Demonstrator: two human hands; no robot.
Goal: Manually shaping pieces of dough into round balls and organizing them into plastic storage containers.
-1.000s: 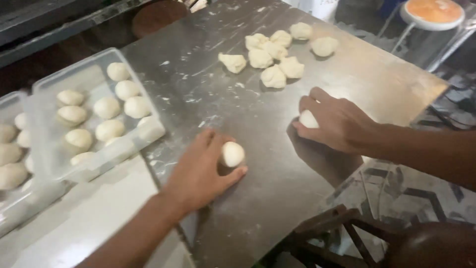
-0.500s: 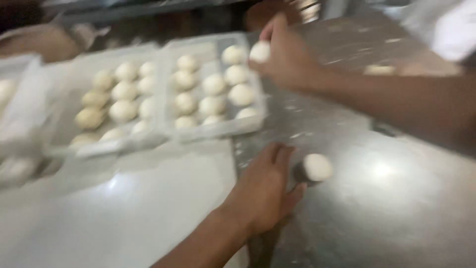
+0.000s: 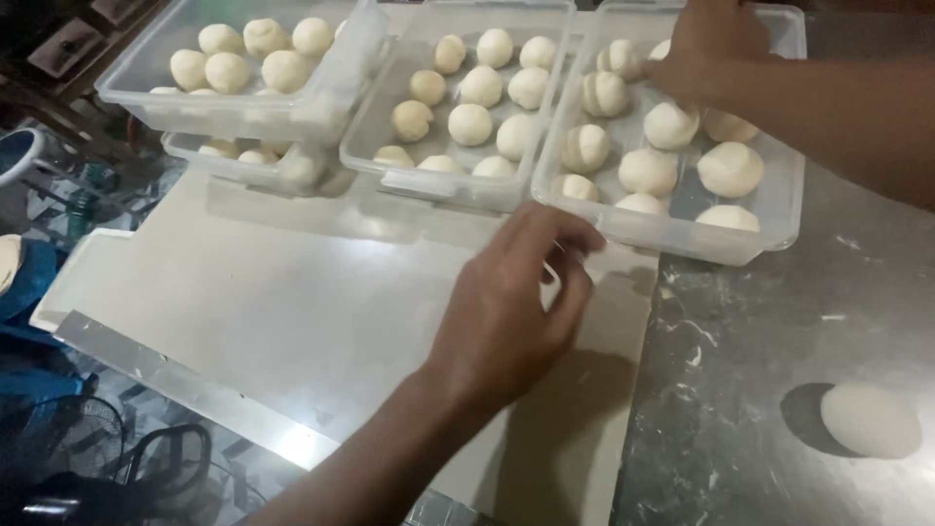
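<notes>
Three trays hold dough balls: the right hand [image 3: 716, 49] reaches into the nearest tray [image 3: 779, 209], its grip hidden, placing a ball, while the left hand [image 3: 511, 307], loosely curled and empty, hovers beside it.

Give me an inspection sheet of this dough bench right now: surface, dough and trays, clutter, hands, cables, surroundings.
Surface: floury steel table, with a white board beside it.
Job's things: three clear trays of dough balls; the right tray, the middle tray, and the left tray stacked on another. One loose dough piece on the steel.
Clutter: nothing seen.
Hands: left hand empty, over the board; right hand in the right tray, grip hidden.
Cables: nothing seen.
Surroundings: patterned floor, dark objects below left.
</notes>
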